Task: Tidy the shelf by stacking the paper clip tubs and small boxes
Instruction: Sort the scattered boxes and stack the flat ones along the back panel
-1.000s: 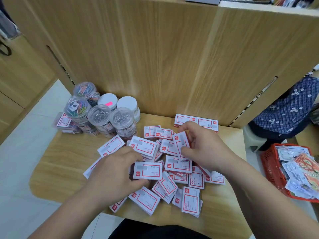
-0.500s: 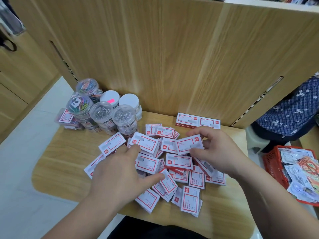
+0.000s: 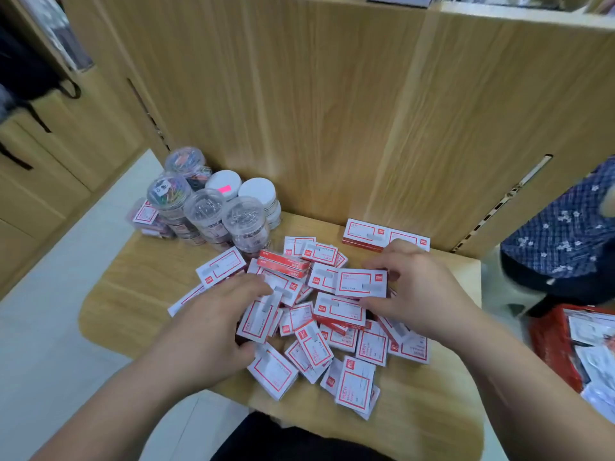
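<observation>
Several small white-and-red boxes lie in a loose heap on the wooden shelf. My left hand grips one box at the heap's left side, thumb under its near end. My right hand pinches another box by its right end, held flat just above the heap. Two boxes lie side by side against the back panel. Clear paper clip tubs stand stacked at the back left, with white-lidded tubs behind them.
A wooden panel rises right behind the shelf. At the right sits a person in a blue patterned top, and a red basket of packets stands on the floor. Flat clear packs lie left of the tubs.
My left hand slid toward me and closed round a box at the heap's left. My right hand turned its box flat and holds it over the heap's middle.
</observation>
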Demonstrator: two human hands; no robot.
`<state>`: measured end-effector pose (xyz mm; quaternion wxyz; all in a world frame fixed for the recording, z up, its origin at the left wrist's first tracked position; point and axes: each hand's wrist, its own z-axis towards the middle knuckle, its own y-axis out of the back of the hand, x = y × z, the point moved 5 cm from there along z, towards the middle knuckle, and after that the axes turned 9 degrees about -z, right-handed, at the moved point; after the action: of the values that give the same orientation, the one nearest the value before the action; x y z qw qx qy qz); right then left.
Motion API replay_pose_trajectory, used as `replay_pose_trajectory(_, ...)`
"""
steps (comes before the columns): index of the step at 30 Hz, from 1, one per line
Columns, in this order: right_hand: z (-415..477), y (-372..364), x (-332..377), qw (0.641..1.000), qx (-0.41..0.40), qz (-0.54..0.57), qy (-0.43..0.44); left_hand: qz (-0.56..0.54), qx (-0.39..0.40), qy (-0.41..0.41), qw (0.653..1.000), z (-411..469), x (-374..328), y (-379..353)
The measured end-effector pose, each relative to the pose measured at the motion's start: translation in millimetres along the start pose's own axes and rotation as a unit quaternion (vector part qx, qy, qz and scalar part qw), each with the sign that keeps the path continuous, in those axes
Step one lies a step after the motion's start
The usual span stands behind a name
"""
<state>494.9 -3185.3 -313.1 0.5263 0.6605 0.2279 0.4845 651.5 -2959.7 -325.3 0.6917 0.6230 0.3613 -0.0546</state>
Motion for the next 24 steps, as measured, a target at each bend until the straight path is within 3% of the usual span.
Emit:
replay_pose_trajectory(6, 1.9, -5.1, -3.0, 0.999, -0.009, -0.028, 0.015, 0.032, -0.085, 0.141, 0.986, -3.6, -2.2, -0.7)
replay_pose_trajectory(12, 1.2, -0.2, -0.9, 0.998, -0.039, -0.026, 0.031, 0.051, -0.056, 0.126, 0.989, -1.1, 3.5, 2.2)
replay_pose_trajectory(16, -2.6, 11.4, -12.0, 0.996, -0.091, 0.014, 0.001, -0.006, -0.082, 0.130, 0.988, 2.7, -9.1, 25.3)
replay_pose_trajectory(18, -8.7, 19.4, -25.9, 0.988, -0.148, 0.031, -0.034, -0.021, -0.088, 0.089, 0.992, 14.8, -22.7, 38.9)
replay_pose_trajectory(21, -17.7, 26.9, -52.5, 0.972, -0.212, 0.039, -0.089, 0.000, -0.111, -0.038, 0.993, 50.6, -54.5, 51.0)
replay_pose_trajectory(24, -22.6, 26.0, -78.5, 0.960, -0.242, 0.044, -0.137, 0.034, -0.058, -0.105, 0.992, 98.9, -78.4, 36.7)
